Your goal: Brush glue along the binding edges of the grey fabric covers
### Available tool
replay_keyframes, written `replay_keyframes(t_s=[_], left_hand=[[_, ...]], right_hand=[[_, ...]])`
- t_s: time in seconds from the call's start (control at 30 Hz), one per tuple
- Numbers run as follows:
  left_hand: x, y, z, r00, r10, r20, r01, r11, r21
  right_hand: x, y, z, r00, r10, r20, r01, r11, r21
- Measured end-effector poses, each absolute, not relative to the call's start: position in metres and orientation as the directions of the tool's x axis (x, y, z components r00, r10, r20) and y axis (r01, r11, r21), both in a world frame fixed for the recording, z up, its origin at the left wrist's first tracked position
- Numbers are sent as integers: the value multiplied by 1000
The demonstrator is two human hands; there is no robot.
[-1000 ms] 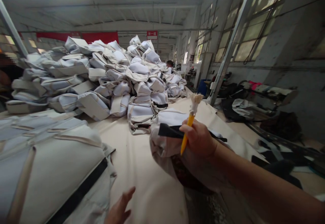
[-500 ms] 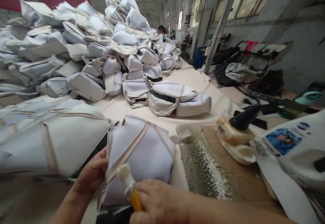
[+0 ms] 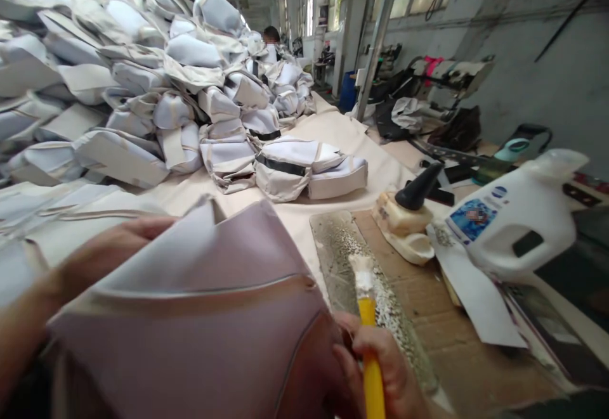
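The right hand (image 3: 380,368) has its grip closed on the yellow brush (image 3: 368,336), bristles over the glue-stained plate (image 3: 342,248). The left hand (image 3: 95,248) grips the pale fabric bag (image 3: 200,317), held up close. It is better to load little glue and keep the seam turned toward the brush. Beyond, finished bags (image 3: 190,89) are piled on the counter (image 3: 333,134).

The pale grey fabric bag with beige trim (image 3: 200,317) that I hold close fills the lower frame, blurred, and its bottom runs off the edge. It hides my left hand (image 3: 102,251) except for the back and a few knuckles. My right hand (image 3: 380,368) is cut off at the bottom, and so is the yellow handle of the brush (image 3: 371,355) it grips. The label on the white plastic jug (image 3: 511,219) is too blurred to read.
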State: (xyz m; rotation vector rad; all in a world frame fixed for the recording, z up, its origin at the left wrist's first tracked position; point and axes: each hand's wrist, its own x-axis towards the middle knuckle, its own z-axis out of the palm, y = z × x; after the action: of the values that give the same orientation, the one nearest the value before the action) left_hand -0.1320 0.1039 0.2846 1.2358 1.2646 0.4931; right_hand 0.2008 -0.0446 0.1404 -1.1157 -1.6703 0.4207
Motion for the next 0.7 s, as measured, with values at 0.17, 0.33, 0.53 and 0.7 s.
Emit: replay_keyframes(t_s=[0.17,0.33,0.53,0.7], left_hand=[[-15,191,216,486,677,-552,717,52,695],[58,238,170,408,753,-516,883,-183,431],[92,196,165,466,859,-212,877,-416,241],[108,127,117,770,618,-157,637,-751,170]], right_hand=[[230,-50,79,162,812,561,789,234,-567],[256,-29,17,67,752,656,977,83,-194],[255,-25,-1,-7,768,640,998,-35,54],[283,-18,28,56,800,598,988,40,-147]])
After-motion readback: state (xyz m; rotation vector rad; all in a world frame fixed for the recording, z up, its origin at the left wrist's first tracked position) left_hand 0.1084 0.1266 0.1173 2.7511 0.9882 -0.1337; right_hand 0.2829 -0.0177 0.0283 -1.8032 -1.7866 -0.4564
